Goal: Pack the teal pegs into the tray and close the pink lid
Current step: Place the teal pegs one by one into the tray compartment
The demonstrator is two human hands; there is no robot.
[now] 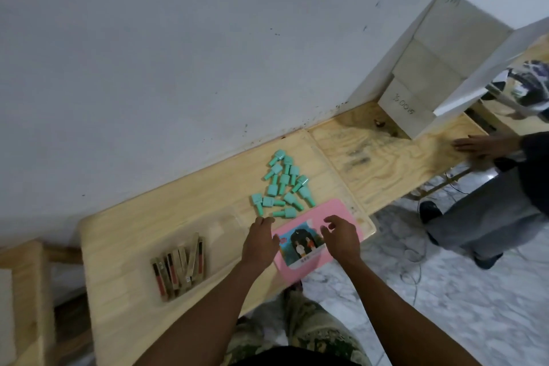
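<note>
packing not yet begun: teal pegs lie loose, frame centre. left hand and right hand, grips apart and empty, hover over the pink lid. next: likely lift a peg.

Light is dim and flat, greyish over the white wall, with no hard shadows. The wooden table reads warmer and a touch brighter than the wall behind it. Wide-angle bending tilts the table edge and stretches things toward the corners. Right of the table, the second person's hand smears with motion blur; fine detail is soft throughout.
</note>
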